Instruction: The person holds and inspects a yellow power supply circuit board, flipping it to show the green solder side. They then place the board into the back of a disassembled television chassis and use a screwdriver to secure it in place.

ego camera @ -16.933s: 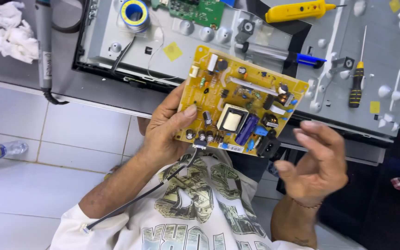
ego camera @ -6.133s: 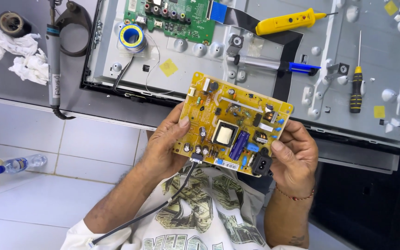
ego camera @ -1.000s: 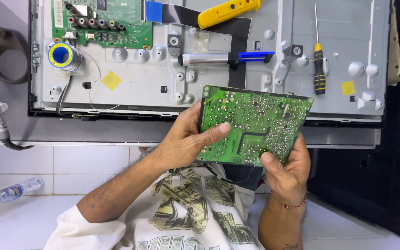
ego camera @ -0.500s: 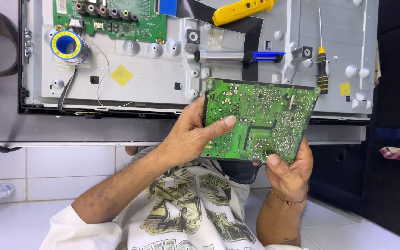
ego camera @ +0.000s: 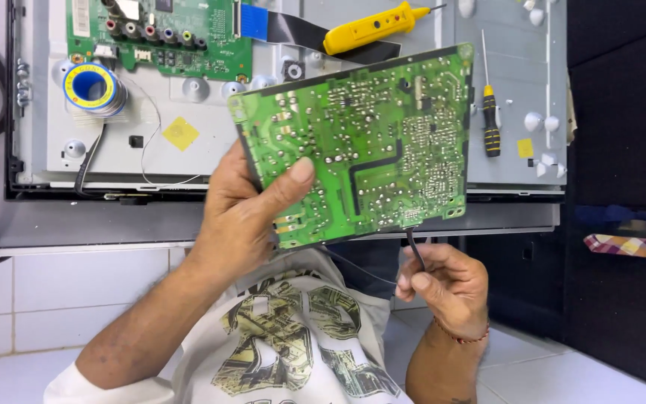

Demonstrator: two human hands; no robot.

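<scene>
Circuit board [ego camera: 360, 142]: green, silver solder dots, black trace lines. Above-left of it, 2nd board [ego camera: 162, 37] also green w/ coloured jacks. Solder spool [ego camera: 93, 86] left of that: blue w/ yellow rim. Tester pen [ego camera: 371, 26] above board: yellow. Screwdriver [ego camera: 491, 127] to its right: black/yellow handle. Cloth [ego camera: 633, 245] far right: red-blue-white check. Shirt [ego camera: 293, 344]: white, olive-black print.

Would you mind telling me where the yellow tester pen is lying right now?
In the head view, the yellow tester pen lies near the top centre on the grey panel, just above the green circuit board.
</scene>
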